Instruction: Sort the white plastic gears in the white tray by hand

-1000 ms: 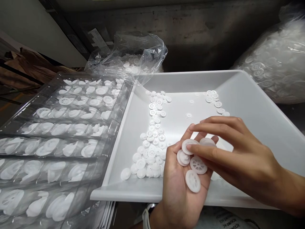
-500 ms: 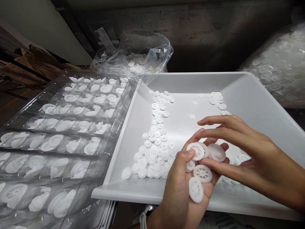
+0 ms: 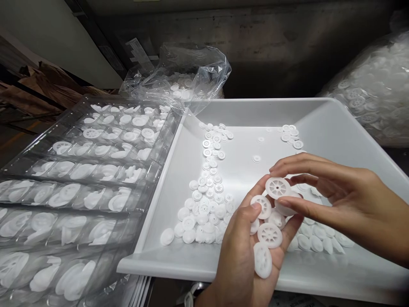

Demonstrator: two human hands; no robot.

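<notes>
Several white plastic gears (image 3: 270, 235) lie in the cupped palm of my left hand (image 3: 241, 251), whose thumb presses on one of them. Just above that palm, my right hand (image 3: 338, 196) pinches a spoked white gear (image 3: 277, 188) between thumb and fingers. Both hands are over the front of a pale grey tray (image 3: 255, 111). Inside it, loose white gears (image 3: 204, 209) form a long pile on the left. Another group of gears (image 3: 316, 238) on the right is partly covered by my right hand.
Left of the tray lies a clear plastic blister tray (image 3: 153, 170) with white parts in its pockets. An open clear bag (image 3: 207, 70) of white parts stands behind. At the right is a large full bag of gears (image 3: 377, 85).
My right hand has lifted slightly and turned a gear so its spoked face shows above my left palm. The other gears have shifted a little in the left hand.
</notes>
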